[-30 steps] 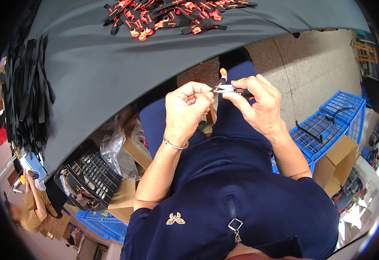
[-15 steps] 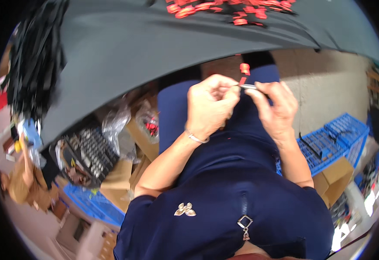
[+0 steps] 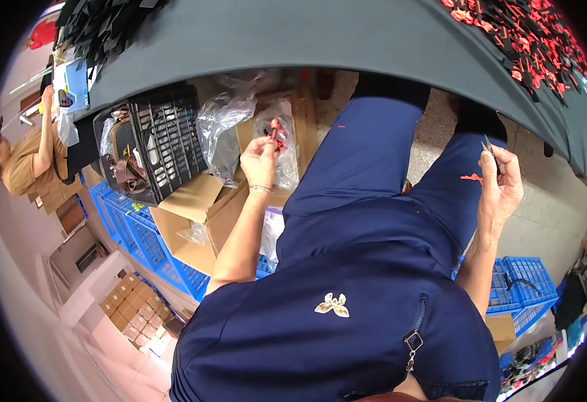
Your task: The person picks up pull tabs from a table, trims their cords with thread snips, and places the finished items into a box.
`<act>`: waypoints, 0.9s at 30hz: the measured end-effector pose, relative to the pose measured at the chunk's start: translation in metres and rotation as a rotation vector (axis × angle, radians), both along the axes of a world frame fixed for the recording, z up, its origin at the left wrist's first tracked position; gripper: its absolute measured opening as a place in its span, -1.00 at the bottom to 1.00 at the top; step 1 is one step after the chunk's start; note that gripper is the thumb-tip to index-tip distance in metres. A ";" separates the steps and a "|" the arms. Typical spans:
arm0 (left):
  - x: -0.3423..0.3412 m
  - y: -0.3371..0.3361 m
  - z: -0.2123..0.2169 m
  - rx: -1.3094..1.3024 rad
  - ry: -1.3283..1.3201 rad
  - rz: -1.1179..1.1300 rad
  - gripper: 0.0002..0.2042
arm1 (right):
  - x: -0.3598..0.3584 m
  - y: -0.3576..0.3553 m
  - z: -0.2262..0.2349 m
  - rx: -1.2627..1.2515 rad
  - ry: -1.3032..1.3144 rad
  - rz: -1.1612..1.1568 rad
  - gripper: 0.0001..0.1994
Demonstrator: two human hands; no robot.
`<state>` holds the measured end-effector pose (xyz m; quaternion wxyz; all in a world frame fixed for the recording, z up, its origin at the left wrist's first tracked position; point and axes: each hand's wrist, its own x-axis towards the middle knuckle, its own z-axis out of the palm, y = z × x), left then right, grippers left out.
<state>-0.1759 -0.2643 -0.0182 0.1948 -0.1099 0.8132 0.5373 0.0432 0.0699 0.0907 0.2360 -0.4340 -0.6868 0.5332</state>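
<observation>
Over an open carton (image 3: 305, 127) on the left, my left hand (image 3: 258, 162) pinches a small red ribbon piece (image 3: 275, 125). Beneath that piece, a clear bag (image 3: 286, 161) in the carton holds more red bits. My right hand (image 3: 500, 191) is raised over my right thigh, closed round a small pointed metal tool (image 3: 486, 145) with two slim tips. Most of the tool is hidden by the fingers, so whether it is snips or tweezers cannot be told. A thin red strip (image 3: 472, 177) shows beside my right thumb; whether it is held or lies on the trousers is unclear.
A grey-covered table (image 3: 320, 40) spans the front, with red-and-black ribbon pieces (image 3: 528, 47) at right and black strips (image 3: 109, 27) at far left. Left stand a black crate (image 3: 166, 144), blue crates (image 3: 149, 234) and a cardboard box (image 3: 196, 214). Another person (image 3: 28, 157) is at far left.
My hands were together over my lap, working at a red piece with the tool. Now they are apart: left over the carton with a red piece, right at the thigh. The view has swung left.
</observation>
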 end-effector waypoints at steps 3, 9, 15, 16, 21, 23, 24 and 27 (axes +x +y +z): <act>0.001 -0.057 -0.043 -0.210 -0.042 0.090 -0.86 | -0.005 -0.002 -0.001 -0.007 0.021 -0.003 -0.87; -0.004 -0.085 -0.071 -0.337 -0.154 0.228 -0.60 | -0.003 0.003 0.001 -0.023 0.014 -0.021 -0.87; -0.004 0.034 0.010 0.002 0.309 -0.151 -0.75 | -0.006 -0.002 -0.004 -0.091 0.007 -0.089 -0.87; -0.002 0.056 0.034 -0.006 0.388 -0.271 -0.76 | -0.009 -0.004 -0.005 -0.111 0.003 -0.095 -0.87; 0.003 0.157 0.119 0.208 0.938 -0.762 -0.75 | -0.013 -0.006 -0.005 -0.226 0.111 -0.112 -0.88; 0.002 0.202 0.136 0.288 1.004 -0.842 -0.76 | -0.013 -0.004 -0.004 -0.196 0.118 -0.124 -0.86; 0.002 0.224 0.142 0.321 1.022 -0.889 -0.78 | -0.010 -0.003 -0.003 -0.192 0.093 -0.122 -0.85; 0.007 0.280 0.157 0.359 1.026 -0.966 -0.75 | -0.004 0.001 0.000 -0.170 0.092 -0.136 -0.84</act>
